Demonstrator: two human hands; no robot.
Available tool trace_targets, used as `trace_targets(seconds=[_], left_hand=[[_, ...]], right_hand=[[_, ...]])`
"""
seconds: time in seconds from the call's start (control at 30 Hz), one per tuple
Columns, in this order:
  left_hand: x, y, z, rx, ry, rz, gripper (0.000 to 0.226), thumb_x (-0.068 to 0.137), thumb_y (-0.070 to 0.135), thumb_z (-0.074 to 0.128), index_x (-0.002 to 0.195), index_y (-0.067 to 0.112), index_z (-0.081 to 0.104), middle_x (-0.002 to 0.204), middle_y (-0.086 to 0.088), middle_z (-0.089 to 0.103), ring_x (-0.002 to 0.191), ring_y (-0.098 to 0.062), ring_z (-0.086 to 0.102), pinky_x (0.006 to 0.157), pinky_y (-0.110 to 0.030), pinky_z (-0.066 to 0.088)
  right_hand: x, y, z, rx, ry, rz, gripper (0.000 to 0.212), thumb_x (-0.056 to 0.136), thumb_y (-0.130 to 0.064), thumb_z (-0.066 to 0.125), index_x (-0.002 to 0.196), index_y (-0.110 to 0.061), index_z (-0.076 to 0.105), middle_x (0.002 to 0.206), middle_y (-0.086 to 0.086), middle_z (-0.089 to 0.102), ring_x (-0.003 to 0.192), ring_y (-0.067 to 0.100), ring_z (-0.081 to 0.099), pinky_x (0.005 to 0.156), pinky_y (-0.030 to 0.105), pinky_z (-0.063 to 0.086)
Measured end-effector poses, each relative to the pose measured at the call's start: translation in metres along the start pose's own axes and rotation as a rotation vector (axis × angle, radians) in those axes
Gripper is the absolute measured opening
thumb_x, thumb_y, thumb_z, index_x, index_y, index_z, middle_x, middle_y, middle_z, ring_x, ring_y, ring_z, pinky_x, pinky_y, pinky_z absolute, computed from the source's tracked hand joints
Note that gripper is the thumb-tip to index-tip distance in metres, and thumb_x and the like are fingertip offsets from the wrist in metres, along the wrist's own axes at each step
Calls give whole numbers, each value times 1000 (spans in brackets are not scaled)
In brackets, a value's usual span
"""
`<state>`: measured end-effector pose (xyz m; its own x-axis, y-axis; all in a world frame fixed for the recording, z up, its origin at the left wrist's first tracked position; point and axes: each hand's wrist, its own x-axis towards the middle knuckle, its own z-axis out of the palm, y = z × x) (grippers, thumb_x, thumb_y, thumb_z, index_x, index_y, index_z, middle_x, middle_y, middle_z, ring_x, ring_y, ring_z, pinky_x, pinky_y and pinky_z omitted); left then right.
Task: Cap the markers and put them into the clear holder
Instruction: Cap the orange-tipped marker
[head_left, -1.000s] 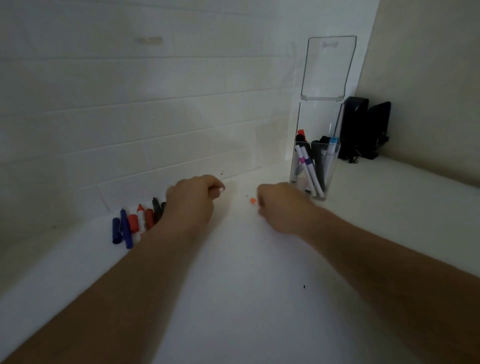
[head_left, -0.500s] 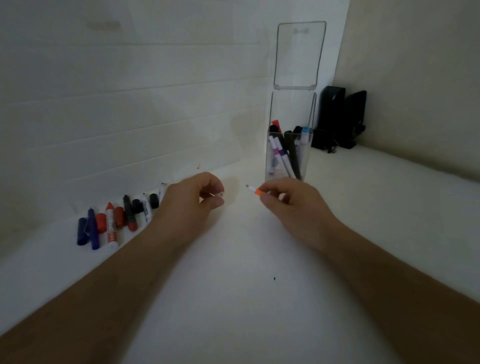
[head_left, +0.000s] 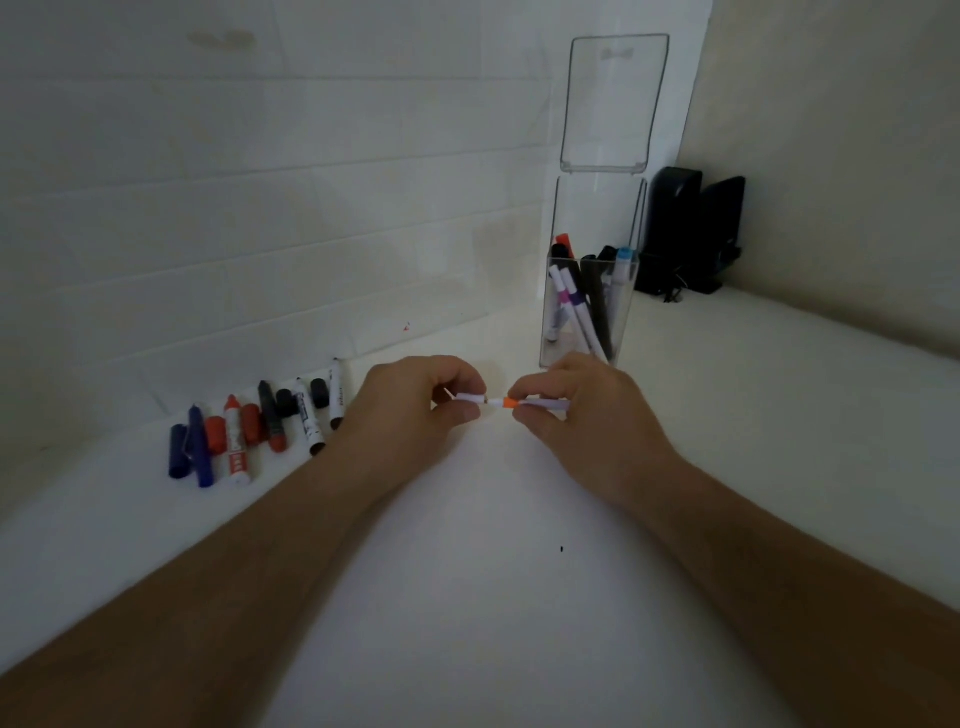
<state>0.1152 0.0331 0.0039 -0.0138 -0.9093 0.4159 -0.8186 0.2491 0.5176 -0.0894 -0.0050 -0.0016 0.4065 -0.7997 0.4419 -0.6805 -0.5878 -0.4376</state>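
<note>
My right hand (head_left: 587, 415) pinches a thin white marker with an orange band (head_left: 535, 403), held level with its tip pointing left. My left hand (head_left: 410, 410) pinches a small white cap (head_left: 470, 398), its mouth almost at the marker's tip. Both hands hover just above the white counter (head_left: 493, 519), in front of the clear holder (head_left: 623, 291). Several capped markers stand inside the holder. To the left, a row of loose markers and caps (head_left: 254, 431) in blue, red, black and white lies along the wall.
The holder's clear lid (head_left: 613, 104) stands raised against the tiled wall. A black object (head_left: 685, 234) sits in the back right corner behind the holder. The counter meets a beige side wall on the right.
Both hands have risen from the counter and drawn together. The marker's orange end and the cap, apart half a second ago, now nearly meet.
</note>
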Motion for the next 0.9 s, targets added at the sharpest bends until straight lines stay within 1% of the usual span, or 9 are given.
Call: trace_targets(seconds=[0.17,0.27,0.33,0.37,0.53,0.63,0.77,0.83,0.9], left_hand=[[-1,10,7,54,-21,16,7,86,30,74,92,34,75,79,19,68,76,6,60,71,-2,36],[-1,13,9,50,-19,-22,8,86,32,74,94,33,76,79,19,68,73,6,59,71,2,35],[-2,14,10,30,-12,-46,8,86,31,75,94,32,76,78,19,67,72,10,57,71,3,34],[-3,14,10,21,-12,-53,8,86,31,76,94,31,76,78,19,66,72,11,57,71,3,34],[-4,16,16,-20,36,-75,6,83,28,79,88,31,77,75,19,68,75,4,63,71,-2,39],[-5,18,19,25,63,7,4,83,27,80,86,29,79,77,16,73,68,3,61,71,-5,40],[-4,18,19,38,58,67,4,83,28,78,87,30,79,81,14,76,71,1,63,69,-6,39],[-3,17,18,16,72,70,6,84,35,77,89,32,78,82,17,75,73,2,64,70,-7,40],[-2,17,15,-48,114,47,15,81,43,77,92,32,75,81,19,72,75,4,64,72,-7,42]], right_hand=[[-1,1,5,-87,21,-59,16,95,-36,65,107,-38,74,92,-8,58,86,13,54,76,27,43],[1,1,6,-108,34,-46,19,93,-42,66,108,-35,75,94,-11,60,88,11,55,80,27,45],[1,2,4,-87,29,-31,20,92,-45,67,106,-34,76,94,-11,62,86,10,57,80,28,48],[1,2,4,-72,22,-20,20,91,-46,68,105,-34,76,94,-12,62,86,10,58,79,28,48],[-1,0,3,-52,43,12,19,89,-53,68,99,-39,76,91,-16,61,84,7,58,74,26,45],[-2,1,1,-9,31,26,21,87,-55,68,99,-40,76,89,-18,62,82,4,58,72,23,46],[-1,4,-3,75,-24,43,16,89,-47,70,102,-41,77,89,-17,64,85,5,60,77,25,49],[0,3,-6,109,-52,27,14,93,-44,67,103,-44,76,88,-15,62,86,8,58,79,29,50],[2,2,-11,9,-67,13,18,96,-45,60,109,-48,72,90,-17,63,93,10,53,85,36,46]])
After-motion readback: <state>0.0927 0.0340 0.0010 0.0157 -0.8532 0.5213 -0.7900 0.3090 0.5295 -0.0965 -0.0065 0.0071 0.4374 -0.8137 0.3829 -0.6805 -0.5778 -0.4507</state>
